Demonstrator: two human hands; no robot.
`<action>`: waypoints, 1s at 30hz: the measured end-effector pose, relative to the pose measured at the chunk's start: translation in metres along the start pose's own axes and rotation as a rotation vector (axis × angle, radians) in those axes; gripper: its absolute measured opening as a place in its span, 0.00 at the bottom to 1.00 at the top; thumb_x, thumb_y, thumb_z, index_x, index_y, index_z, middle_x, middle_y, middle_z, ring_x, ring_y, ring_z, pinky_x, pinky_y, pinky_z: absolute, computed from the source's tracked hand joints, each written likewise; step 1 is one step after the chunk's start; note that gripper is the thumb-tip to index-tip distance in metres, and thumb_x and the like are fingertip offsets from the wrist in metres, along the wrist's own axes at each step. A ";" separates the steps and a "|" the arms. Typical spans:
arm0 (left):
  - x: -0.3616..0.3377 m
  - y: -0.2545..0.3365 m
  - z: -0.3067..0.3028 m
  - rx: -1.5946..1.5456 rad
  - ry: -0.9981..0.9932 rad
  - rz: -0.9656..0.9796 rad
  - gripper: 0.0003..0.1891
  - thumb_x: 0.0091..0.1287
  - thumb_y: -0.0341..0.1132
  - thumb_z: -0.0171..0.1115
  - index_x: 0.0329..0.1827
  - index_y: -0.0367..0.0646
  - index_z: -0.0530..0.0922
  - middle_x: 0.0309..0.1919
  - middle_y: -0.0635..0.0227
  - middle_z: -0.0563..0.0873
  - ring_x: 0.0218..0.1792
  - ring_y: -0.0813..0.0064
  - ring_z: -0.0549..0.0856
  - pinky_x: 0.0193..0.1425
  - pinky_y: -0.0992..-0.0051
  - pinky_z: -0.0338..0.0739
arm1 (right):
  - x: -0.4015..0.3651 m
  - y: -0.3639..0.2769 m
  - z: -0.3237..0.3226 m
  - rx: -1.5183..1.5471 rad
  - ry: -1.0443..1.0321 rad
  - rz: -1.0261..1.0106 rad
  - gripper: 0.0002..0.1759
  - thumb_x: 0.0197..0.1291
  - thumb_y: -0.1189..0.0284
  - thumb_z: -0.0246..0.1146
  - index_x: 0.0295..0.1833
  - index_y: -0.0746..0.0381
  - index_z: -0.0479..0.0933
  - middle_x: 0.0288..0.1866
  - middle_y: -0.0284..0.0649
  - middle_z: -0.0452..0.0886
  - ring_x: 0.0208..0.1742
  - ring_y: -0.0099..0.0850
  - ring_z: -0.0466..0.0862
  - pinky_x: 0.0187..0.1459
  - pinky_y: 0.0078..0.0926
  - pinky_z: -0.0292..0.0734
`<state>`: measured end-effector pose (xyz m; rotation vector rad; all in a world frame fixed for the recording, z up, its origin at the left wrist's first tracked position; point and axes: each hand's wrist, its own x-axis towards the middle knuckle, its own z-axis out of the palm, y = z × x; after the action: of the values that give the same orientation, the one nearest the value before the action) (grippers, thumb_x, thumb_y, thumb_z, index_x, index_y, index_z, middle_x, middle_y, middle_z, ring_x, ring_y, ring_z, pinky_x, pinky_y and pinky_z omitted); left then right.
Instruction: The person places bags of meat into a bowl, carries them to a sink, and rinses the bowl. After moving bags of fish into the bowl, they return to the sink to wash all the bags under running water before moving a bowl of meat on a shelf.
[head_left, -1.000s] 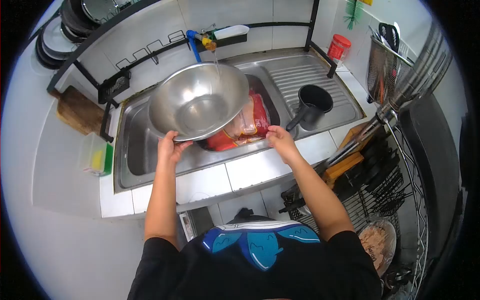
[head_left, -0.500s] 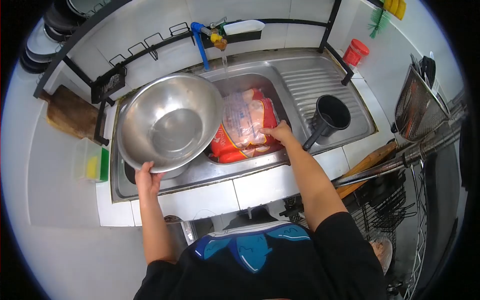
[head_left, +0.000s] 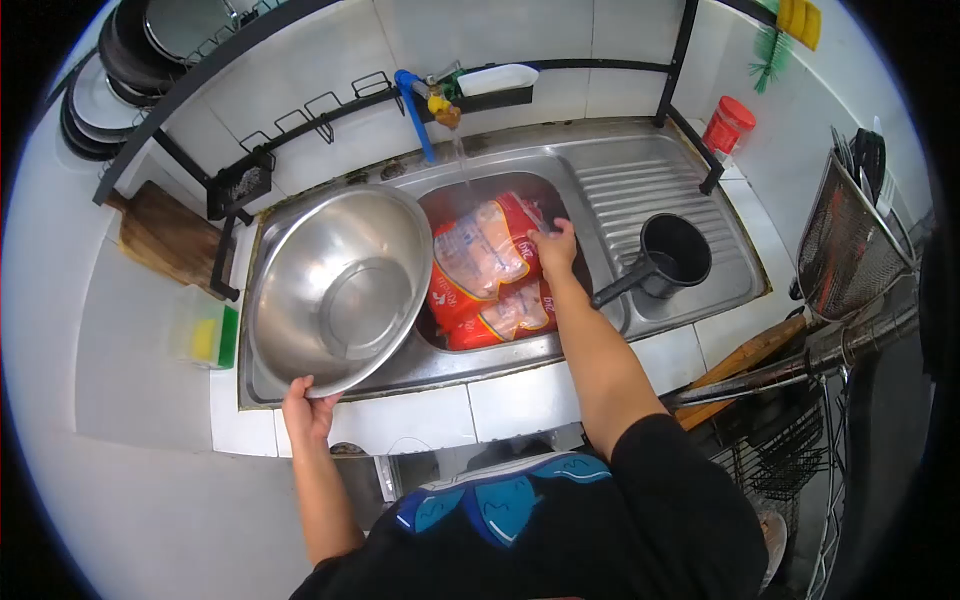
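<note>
My left hand [head_left: 311,407] grips the near rim of a large steel basin [head_left: 280,290], which tilts over the left part of the sink. Nothing lies inside the basin. With my right hand [head_left: 556,247] I pinch the upper right corner of a red and clear plastic bag of raw chicken [head_left: 485,250]. A second such bag of chicken [head_left: 515,315] lies beneath it, partly covered. Both bags are in the right bowl of the steel sink [head_left: 600,290]. Water runs from the faucet [head_left: 443,108] into that bowl behind the bags.
On the ribbed drainboard stands a black dipper [head_left: 670,260], its handle pointing left. A wooden board [head_left: 172,238] and a sponge holder [head_left: 212,335] are at the left. A mesh utensil basket [head_left: 850,240] hangs at the right, near a red-lidded tub [head_left: 728,125].
My right hand has moved up with the top bag's corner, shifting that bag and baring more of the lower one. The basin has tipped more toward the right.
</note>
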<state>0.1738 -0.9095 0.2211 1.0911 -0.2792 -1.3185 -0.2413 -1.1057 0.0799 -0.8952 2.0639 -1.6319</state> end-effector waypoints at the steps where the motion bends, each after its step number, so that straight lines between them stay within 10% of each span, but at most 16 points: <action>1: -0.001 -0.002 -0.003 0.010 0.001 0.001 0.14 0.55 0.25 0.48 0.44 0.27 0.67 0.43 0.52 0.76 0.43 0.53 0.80 0.43 0.51 0.80 | 0.006 0.005 0.009 0.016 0.003 -0.008 0.32 0.35 0.68 0.74 0.49 0.64 0.70 0.41 0.43 0.75 0.41 0.34 0.76 0.44 0.28 0.72; 11: -0.018 -0.018 0.010 -0.037 -0.099 -0.064 0.19 0.52 0.25 0.52 0.49 0.32 0.68 0.47 0.55 0.76 0.47 0.56 0.78 0.51 0.53 0.76 | -0.026 -0.034 0.005 -0.087 0.103 -0.546 0.18 0.48 0.69 0.63 0.45 0.64 0.72 0.42 0.52 0.73 0.48 0.46 0.71 0.54 0.39 0.63; 13: -0.023 -0.015 0.014 0.006 -0.118 -0.096 0.18 0.51 0.24 0.53 0.47 0.32 0.70 0.44 0.57 0.78 0.46 0.60 0.79 0.52 0.59 0.76 | -0.064 -0.059 -0.032 -0.037 -0.199 -0.442 0.14 0.52 0.71 0.60 0.44 0.65 0.72 0.43 0.50 0.73 0.46 0.44 0.72 0.50 0.37 0.67; 15: -0.027 -0.015 0.015 0.019 -0.122 -0.109 0.14 0.51 0.24 0.53 0.42 0.30 0.72 0.40 0.58 0.80 0.43 0.63 0.81 0.51 0.63 0.76 | -0.093 -0.059 -0.064 0.552 -0.557 0.255 0.12 0.56 0.77 0.55 0.47 0.65 0.70 0.46 0.49 0.73 0.47 0.40 0.75 0.50 0.34 0.71; 18: -0.032 -0.012 0.017 0.047 -0.216 -0.146 0.16 0.51 0.24 0.53 0.44 0.30 0.72 0.41 0.57 0.80 0.43 0.63 0.80 0.51 0.65 0.76 | -0.117 -0.042 -0.123 1.000 -0.617 0.731 0.18 0.56 0.79 0.52 0.54 0.66 0.63 0.48 0.50 0.72 0.46 0.39 0.77 0.47 0.32 0.75; 23: -0.031 -0.021 0.013 0.193 -0.170 -0.069 0.16 0.52 0.23 0.54 0.46 0.29 0.72 0.39 0.58 0.80 0.41 0.66 0.81 0.49 0.66 0.75 | -0.084 -0.020 -0.182 1.075 -0.486 0.446 0.19 0.38 0.87 0.49 0.41 0.62 0.60 0.46 0.49 0.72 0.45 0.42 0.78 0.48 0.40 0.77; 30: -0.025 -0.017 0.019 0.178 -0.075 0.036 0.17 0.55 0.22 0.49 0.50 0.29 0.65 0.44 0.55 0.76 0.44 0.61 0.78 0.49 0.60 0.77 | -0.008 -0.020 -0.213 1.044 -0.343 0.537 0.16 0.54 0.74 0.57 0.49 0.55 0.65 0.47 0.41 0.75 0.48 0.37 0.75 0.47 0.42 0.71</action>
<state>0.1423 -0.8948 0.2274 1.1814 -0.4778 -1.3227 -0.3641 -0.9474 0.1548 -0.1878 0.8600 -1.7270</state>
